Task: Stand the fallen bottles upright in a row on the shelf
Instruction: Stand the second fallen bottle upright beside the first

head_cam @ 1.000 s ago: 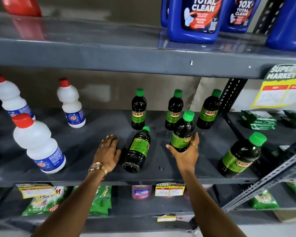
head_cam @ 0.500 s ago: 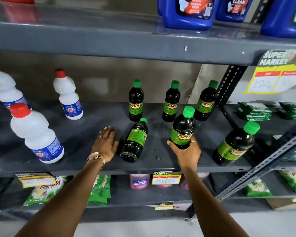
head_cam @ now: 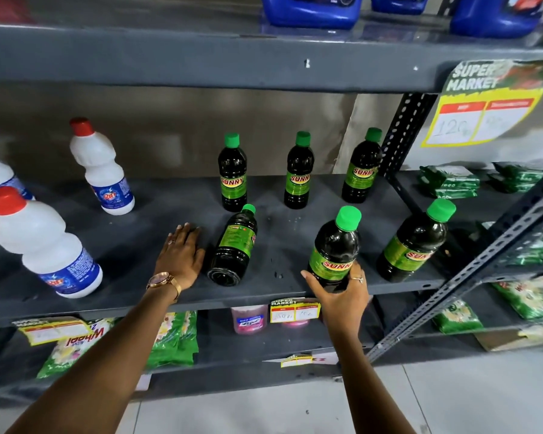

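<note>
The right hand (head_cam: pixel 339 296) wraps the full, likely heavy, slick bottle (head_cam: pixel 334 249) low on its label, while the left hand (head_cam: pixel 181 258) lies spread flat on the shelf (head_cam: pixel 138 233).

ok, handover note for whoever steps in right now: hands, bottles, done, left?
Left hand: open, flat on the shelf, just left of the fallen bottle, not gripping it.
Right hand: closed around the base of a held bottle, upright near the front edge.
Done: three back-row bottles stand upright; another front bottle stands at the right.
Left: release the held bottle in line, then stand the fallen one, which lies cap toward the back, and align the front row.
</note>
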A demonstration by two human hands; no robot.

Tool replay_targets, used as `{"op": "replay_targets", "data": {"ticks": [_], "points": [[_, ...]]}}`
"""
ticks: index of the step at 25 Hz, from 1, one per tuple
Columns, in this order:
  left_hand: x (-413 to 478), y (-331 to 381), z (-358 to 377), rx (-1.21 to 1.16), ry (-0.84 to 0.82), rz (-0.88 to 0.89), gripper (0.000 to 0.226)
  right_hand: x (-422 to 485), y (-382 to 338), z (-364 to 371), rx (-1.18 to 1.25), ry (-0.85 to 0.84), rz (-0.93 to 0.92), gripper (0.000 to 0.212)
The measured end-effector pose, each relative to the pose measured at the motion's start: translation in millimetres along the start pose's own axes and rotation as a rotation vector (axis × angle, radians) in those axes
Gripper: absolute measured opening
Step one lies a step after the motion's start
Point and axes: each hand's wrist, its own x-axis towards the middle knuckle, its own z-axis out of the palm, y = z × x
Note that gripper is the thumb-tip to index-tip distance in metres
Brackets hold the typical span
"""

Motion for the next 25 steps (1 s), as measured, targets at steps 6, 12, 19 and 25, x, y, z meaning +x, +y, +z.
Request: {"op": "replay_targets", "data": {"ticks": [6,12,19,25], "points": [[1.4,-2.2,2.1,0.0,-0.022,-0.007,0.05,1.2,-1.3,2.3,-0.022,-0.018,-0.009,0.083],[0.7,-0.8,1.0,-0.006,-0.019,-0.008,0.049,4.3,-0.7,2.9,-0.048,-0.064,0.062,0.086],[-0.1,2.1,1.0,0.009,-0.027,-0.013,0.05,-61.5,-28.3,-5.8,-0.057,0.098,-0.017,0.083],[-2.9,2.2,-0.9,0.037,-0.016,-0.086,0.053,-15.9,-99.0,72.2,-0.273,-0.512,0.12,0.082]]}}
